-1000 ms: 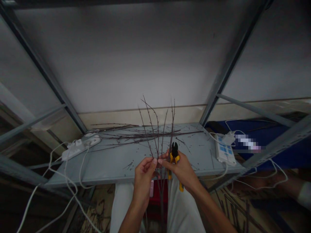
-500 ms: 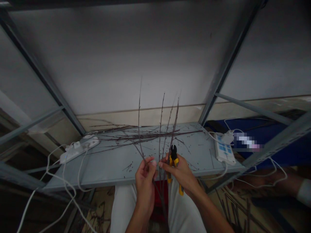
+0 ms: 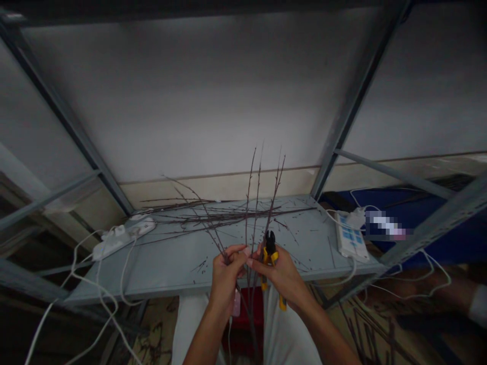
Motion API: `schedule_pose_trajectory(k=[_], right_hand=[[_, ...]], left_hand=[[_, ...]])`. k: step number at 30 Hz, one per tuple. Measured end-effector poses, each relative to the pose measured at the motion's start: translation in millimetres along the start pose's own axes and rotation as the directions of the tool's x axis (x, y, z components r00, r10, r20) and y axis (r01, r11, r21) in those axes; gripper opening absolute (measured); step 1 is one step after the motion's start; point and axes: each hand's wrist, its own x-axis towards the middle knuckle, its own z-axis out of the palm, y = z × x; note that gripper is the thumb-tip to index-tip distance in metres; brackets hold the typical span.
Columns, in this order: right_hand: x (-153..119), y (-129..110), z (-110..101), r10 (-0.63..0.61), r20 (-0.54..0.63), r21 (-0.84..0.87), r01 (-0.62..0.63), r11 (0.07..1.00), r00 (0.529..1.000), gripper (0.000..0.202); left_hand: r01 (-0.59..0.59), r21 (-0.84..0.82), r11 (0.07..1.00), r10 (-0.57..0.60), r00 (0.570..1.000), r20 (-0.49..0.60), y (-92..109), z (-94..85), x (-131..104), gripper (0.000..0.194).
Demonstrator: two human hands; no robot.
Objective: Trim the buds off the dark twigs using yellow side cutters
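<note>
At the shelf (image 3: 171, 268) bearing twigs (image 3: 238, 217), left hand (image 3: 226, 276) pinches branches (image 3: 222, 251), right hand (image 3: 284, 274) clasps cutters (image 3: 270, 244).

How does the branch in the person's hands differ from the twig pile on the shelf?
The held branch points up and away from the person, while the twig pile lies sideways across the shelf. The branch's shoots fan apart; many of the pile's stems are bunched together. Both look thin and dark.

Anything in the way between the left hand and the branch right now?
Nothing visible: the left hand directly holds left-leaning twigs of the branch. The yellow-and-black cutters sit in the right hand, right of those twigs.
</note>
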Motion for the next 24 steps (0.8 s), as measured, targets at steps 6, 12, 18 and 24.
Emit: schedule_pose_trajectory(k=[6,12,18,24], right_hand=[[3,-5,-2,-0.004,0.005,-0.007,0.004,1.0,1.0,0.035],[5,-4,-1,0.0,-0.005,0.028,0.0,1.0,1.0,0.036],[2,-7,1,0.029,-0.023,0.127,-0.026,0.992,0.999,0.041],[3,7,1,0.015,-0.056,0.181,-0.005,0.983,0.998,0.044]], left_hand=[[-0.026,-0.117,0.993,0.03,0.999,0.028,16,12.4,8,0.032],[-0.071,-0.157,0.985,0.09,0.989,0.115,36,24.7,19,0.027],[-0.068,-0.195,0.978,0.082,0.994,0.067,43,29.2,24,0.028],[-0.101,-0.221,0.97,0.118,0.991,0.069,44,31.8,26,0.025]])
